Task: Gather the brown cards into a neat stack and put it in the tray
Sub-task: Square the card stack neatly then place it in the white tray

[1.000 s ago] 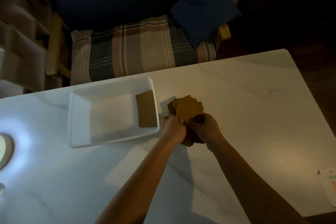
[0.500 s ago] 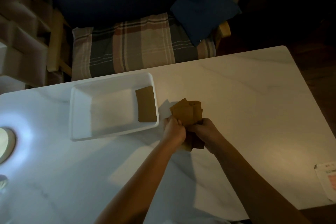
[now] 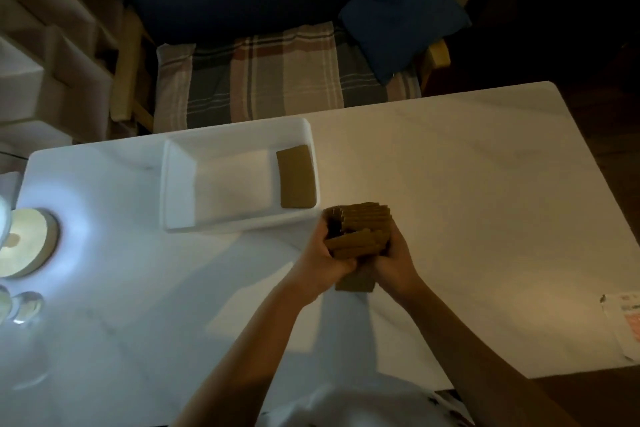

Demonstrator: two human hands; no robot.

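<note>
Table (image 3: pixel 467 184): white, faintly veined top, lit unevenly, brighter at the left.

Tray (image 3: pixel 180 184): white, rectangular, shallow-walled; sits at the far edge of the table, left of centre.

Single brown card (image 3: pixel 297 177): lies flat inside the tray against its right wall, long side running along that wall.

Brown cards (image 3: pixel 360 229): a thick, uneven bundle, edges fanned and not yet squared; held over the table just beside the tray's near right corner, apart from the tray. A few cards stick out below the hands toward the near edge.

Left hand (image 3: pixel 329 253): closed around the left side of the bundle, fingers curled onto the cards.

Right hand (image 3: pixel 394 253): closed around the right side of the bundle, pressing it toward the left hand. Both forearms reach in from the near edge.

Lamp base (image 3: pixel 24 246): round, pale, at the left edge of the table, within a bright pool of light.

Glass object (image 3: pixel 20 308): clear, rounded, near the left edge below the lamp base; kind cannot be told.

Printed paper (image 3: pixel 625 322): white with orange marking, at the right edge of the table, partly cut off.

Seat (image 3: pixel 277 80): plaid-covered, beyond the far edge.

Blue cushion (image 3: pixel 405 7): rests on the seat's right end.
</note>
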